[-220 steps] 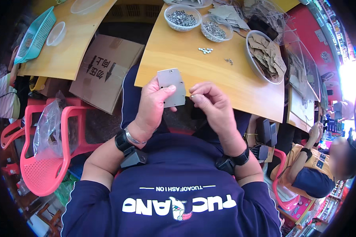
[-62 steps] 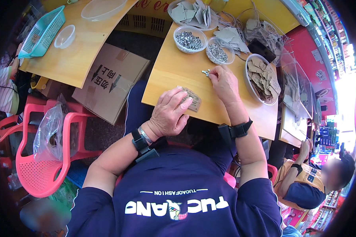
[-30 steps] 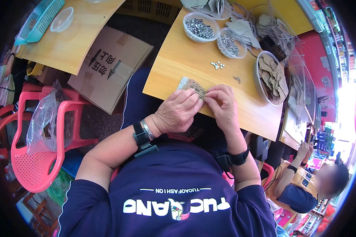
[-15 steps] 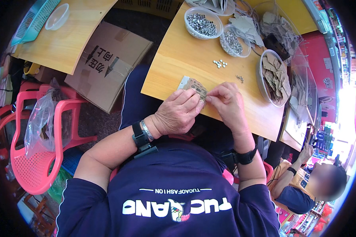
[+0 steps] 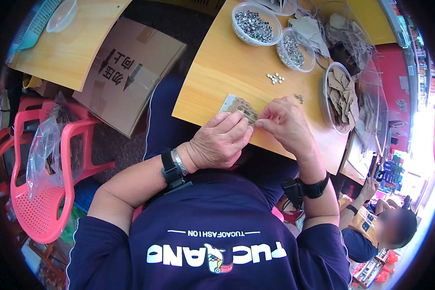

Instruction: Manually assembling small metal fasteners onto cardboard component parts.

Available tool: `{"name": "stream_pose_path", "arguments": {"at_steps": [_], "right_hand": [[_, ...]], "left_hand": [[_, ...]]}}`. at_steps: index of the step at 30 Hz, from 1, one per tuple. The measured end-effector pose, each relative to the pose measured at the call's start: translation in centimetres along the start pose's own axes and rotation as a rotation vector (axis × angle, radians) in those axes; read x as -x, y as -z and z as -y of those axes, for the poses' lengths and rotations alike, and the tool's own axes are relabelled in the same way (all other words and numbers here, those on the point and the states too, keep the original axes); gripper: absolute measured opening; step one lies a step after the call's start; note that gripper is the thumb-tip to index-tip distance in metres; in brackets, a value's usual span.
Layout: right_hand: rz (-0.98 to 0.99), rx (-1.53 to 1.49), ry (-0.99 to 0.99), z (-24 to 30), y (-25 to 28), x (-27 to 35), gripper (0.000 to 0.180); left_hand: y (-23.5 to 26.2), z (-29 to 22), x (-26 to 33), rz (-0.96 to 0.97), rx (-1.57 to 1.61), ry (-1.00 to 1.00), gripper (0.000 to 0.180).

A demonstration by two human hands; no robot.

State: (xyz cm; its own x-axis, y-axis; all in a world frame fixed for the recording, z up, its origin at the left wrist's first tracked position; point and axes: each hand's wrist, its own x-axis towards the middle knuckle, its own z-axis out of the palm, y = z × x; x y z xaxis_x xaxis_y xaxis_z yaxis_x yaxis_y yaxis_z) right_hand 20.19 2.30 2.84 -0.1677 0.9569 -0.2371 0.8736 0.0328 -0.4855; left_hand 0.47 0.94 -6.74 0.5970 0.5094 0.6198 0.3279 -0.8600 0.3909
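Probably light, stiff; best held by edges: thin brown flat plate (image 5: pixel 245 109), left hand (image 5: pixel 221 138) gripping, right hand (image 5: pixel 287 126) pinched at right edge.

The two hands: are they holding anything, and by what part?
The left hand grips the brown card by its near edge; whether the right hand pinches anything can't be told.
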Motion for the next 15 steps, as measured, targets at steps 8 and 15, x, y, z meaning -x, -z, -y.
{"name": "stream_pose_path", "arguments": {"at_steps": [8, 15], "right_hand": [[0.060, 0.035, 0.071, -0.7, 0.7, -1.0, 0.020], [0.054, 0.074, 0.101, -1.1, 0.8, -1.1, 0.019]], "left_hand": [[0.1, 0.2, -0.1, 0.009, -0.012, 0.002, 0.043], [0.2, -0.1, -0.2, -0.006, -0.026, 0.001, 0.041]]}}
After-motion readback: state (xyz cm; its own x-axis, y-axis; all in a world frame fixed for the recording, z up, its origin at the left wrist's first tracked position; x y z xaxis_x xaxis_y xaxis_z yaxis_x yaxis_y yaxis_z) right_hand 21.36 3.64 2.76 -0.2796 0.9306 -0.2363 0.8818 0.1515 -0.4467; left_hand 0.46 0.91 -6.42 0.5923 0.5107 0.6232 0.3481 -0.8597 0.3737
